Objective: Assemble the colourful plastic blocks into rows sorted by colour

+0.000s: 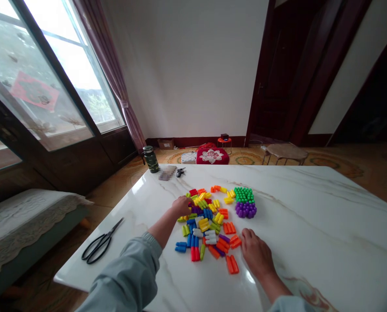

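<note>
A heap of small colourful plastic pegs [208,221] lies in the middle of a white marble table [310,225]. Beside it at the far right stands a joined block of green pegs [244,195] and purple pegs [245,210]. My left hand [181,205] reaches into the left side of the heap, fingers curled down on the pegs; what it holds is hidden. My right hand [256,253] rests flat on the table at the heap's near right, fingers stretched toward orange pegs [234,241], holding nothing.
Black scissors [100,246] lie near the table's left edge. A green camouflage bottle [151,159], a blurred flat item [167,172] and keys [180,172] sit at the far left corner. Beyond are a red cushion [212,156], a small round stool [286,151] and a bed [24,216] at left.
</note>
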